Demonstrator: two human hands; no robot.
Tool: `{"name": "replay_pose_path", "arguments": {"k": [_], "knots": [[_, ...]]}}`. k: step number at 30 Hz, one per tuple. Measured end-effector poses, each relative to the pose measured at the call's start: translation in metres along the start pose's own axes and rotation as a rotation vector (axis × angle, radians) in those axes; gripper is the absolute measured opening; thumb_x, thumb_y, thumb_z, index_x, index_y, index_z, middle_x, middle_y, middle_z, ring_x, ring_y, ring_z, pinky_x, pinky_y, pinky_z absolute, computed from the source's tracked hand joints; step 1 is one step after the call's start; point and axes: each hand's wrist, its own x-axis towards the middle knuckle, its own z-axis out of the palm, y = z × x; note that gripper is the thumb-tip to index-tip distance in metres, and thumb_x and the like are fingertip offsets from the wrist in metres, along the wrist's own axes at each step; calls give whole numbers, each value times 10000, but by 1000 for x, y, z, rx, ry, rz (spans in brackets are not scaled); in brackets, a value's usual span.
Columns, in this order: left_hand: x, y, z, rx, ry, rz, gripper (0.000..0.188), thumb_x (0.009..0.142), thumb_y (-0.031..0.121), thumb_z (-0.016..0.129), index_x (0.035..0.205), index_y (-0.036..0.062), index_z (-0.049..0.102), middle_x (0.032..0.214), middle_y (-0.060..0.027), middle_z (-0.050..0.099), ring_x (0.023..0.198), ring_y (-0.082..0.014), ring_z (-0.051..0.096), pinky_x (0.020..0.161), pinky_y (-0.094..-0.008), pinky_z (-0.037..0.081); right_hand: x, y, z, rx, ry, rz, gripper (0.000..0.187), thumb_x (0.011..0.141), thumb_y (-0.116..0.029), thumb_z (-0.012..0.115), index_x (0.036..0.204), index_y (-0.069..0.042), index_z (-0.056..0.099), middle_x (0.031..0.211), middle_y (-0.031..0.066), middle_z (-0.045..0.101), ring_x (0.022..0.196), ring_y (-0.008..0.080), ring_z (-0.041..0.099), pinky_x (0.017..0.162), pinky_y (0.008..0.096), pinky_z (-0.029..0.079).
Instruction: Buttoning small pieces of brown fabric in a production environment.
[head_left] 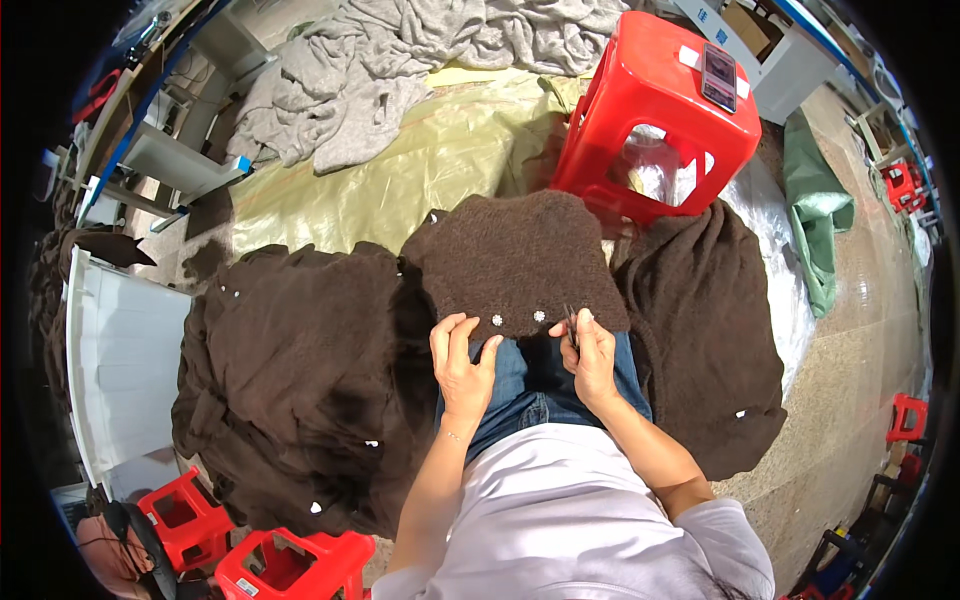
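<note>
Hands meet at the near hem of a brown knitted sweater (515, 260) spread across the person's lap, over blue jeans (525, 385). The left hand (462, 362) pinches the hem, thumb and fingers closed on the knit just beside two small shiny buttons (497, 320). The right hand (592, 355) grips the hem's right end and also holds a small dark tool (571, 325), likely snips, against the fabric; the two hands sit near each other but apart. A heap of brown sweaters (290, 380) lies to the left, and another brown pile (705, 340) to the right. Beyond the knees stands a red plastic stool (655, 110) with a phone (718, 75) on top, and grey knitwear (400, 70) lies on yellow-green sheeting (420, 170).
</note>
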Motion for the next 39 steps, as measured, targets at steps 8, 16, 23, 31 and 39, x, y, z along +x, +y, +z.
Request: {"name": "replay_pose_path", "arguments": {"k": [8,16,23,31,39], "knots": [[3,5,-5,-2,-56,36,337,720,-17,752,1025,28,615,1156,-149,545,1069,-322,557,905,-394,476,3,1,-1,18,-7,5,536,1025,-489,422,832,-38,637,524,-47,394,445,28,302,416,206,226],[-1,-10,-3,-26,34,45,176,759,-72,632,907,18,602,1102,-150,579,984,-295,595,843,-375,502,1,-2,-1,83,9,35,525,1023,-492,423,839,-46,628,537,-44,395,442,28,287,411,205,215],[5,-9,1,-3,129,-40,176,818,34,696,983,52,639,1146,-113,581,985,-249,568,738,-325,460,-1,-1,-3,77,11,42,532,1026,-490,414,855,-36,632,539,-40,398,438,31,279,411,207,209],[19,-31,-8,-157,40,-152,96,865,-26,652,953,11,659,898,-24,595,733,-97,525,679,-229,442,-14,-6,-19,76,19,40,534,1026,-492,419,855,-32,630,549,-50,389,449,21,278,416,202,201],[18,-52,-12,-305,2,-220,90,912,-66,583,952,-9,640,919,-14,575,785,-65,531,722,-204,451,-21,-8,-25,48,33,63,547,1026,-493,415,850,-25,637,538,-51,388,448,23,289,420,203,207]]}}
